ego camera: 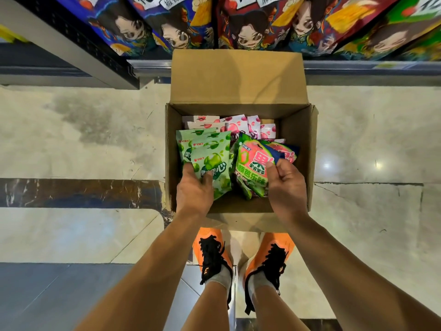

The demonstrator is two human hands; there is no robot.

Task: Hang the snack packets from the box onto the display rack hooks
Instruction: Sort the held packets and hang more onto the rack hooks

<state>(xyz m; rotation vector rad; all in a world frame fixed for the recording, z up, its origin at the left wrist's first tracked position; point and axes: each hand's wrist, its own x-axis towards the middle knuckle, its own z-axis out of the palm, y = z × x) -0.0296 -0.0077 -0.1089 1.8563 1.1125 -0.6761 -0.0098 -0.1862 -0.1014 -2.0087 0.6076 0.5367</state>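
Note:
An open cardboard box point(299, 132) stands on the floor in front of my feet, filled with snack packets. My left hand point(194, 191) grips a stack of light green apple packets point(211, 158) at the box's left side, thumb on the front packet. My right hand point(286, 185) pinches the edge of a bigger green and pink packet point(253, 163) at the right side. Pink and white packets point(236, 126) lie behind them, toward the far wall of the box. No rack hooks are visible.
Large colourful bags with cartoon figures point(248, 22) fill a shelf above the box. The box's far flap point(238, 77) stands up against the shelf's metal edge point(358, 68). My orange shoes point(212, 256) stand just behind the box on the marble floor point(83, 130).

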